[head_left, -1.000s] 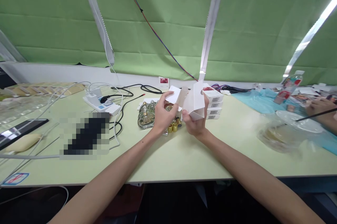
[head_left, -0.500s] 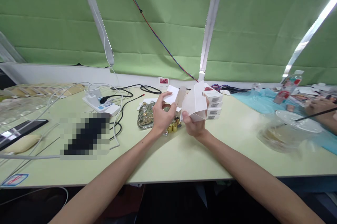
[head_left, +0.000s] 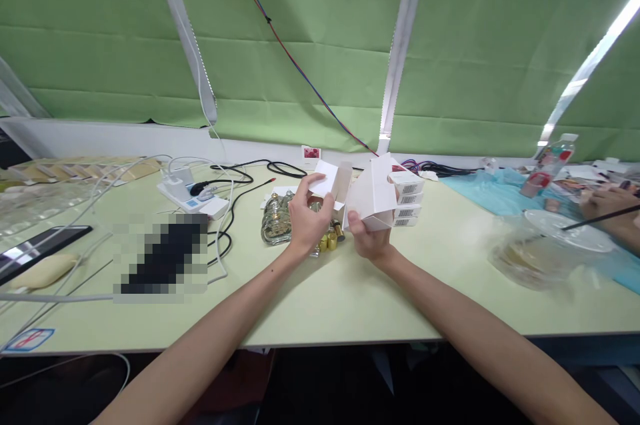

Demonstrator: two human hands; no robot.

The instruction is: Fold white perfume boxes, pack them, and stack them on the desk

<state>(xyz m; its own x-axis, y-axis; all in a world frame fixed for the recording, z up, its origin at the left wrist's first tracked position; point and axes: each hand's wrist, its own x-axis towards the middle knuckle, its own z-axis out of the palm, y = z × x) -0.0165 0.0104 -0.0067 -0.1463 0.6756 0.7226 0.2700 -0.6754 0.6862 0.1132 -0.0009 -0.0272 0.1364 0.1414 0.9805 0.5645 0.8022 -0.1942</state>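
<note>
My left hand (head_left: 309,220) grips a white paper box piece (head_left: 326,178) with its flaps standing up. My right hand (head_left: 369,237) is closed around a white folding carton (head_left: 371,193), tilted, with its flaps spread. The two white pieces are close together; whether they touch, I cannot tell. Just right of the right hand is a stack of small white boxes (head_left: 409,200) with barcodes on their ends. Ornate glass bottles (head_left: 276,220) lie left of my left hand. Gold caps (head_left: 329,242) rest on the table between my wrists, partly hidden.
A power strip (head_left: 193,195) with plugs and cables lies to the left, near a phone (head_left: 40,252). A small box with a pink picture (head_left: 311,155) stands at the back. To the right are a plastic-covered container (head_left: 525,255), a bottle (head_left: 555,162) and another person's hand (head_left: 607,208).
Almost nothing differs. The carton in my right hand has tilted very slightly, while my left hand keeps its place.
</note>
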